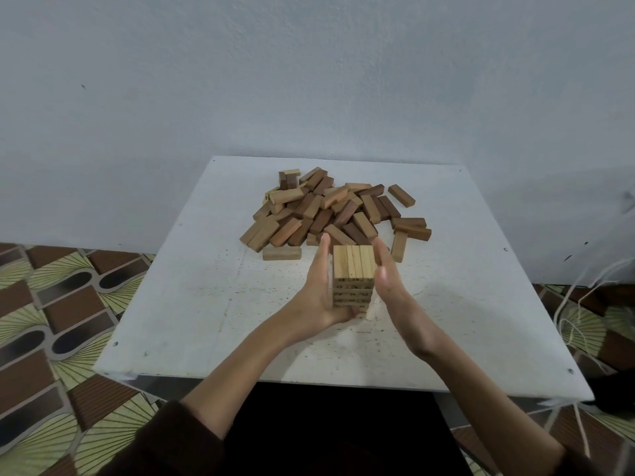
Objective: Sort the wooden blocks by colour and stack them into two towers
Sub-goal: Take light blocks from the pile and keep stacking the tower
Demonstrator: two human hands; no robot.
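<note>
A tower of light wooden blocks (354, 269) stands on the white table (192, 304), several layers high, with three blocks side by side on top. My left hand (321, 290) lies flat against the tower's left side with straight fingers. My right hand (390, 280) presses its right side the same way. Behind the tower lies a loose pile of wooden blocks (330, 211), mostly darker brown with some light ones mixed in.
A single light block (281, 253) lies apart to the left of the tower, and a few blocks (410, 228) sit at the pile's right edge. A pale wall rises behind the table. Patterned floor tiles surround it, and white cords (570, 324) hang at right.
</note>
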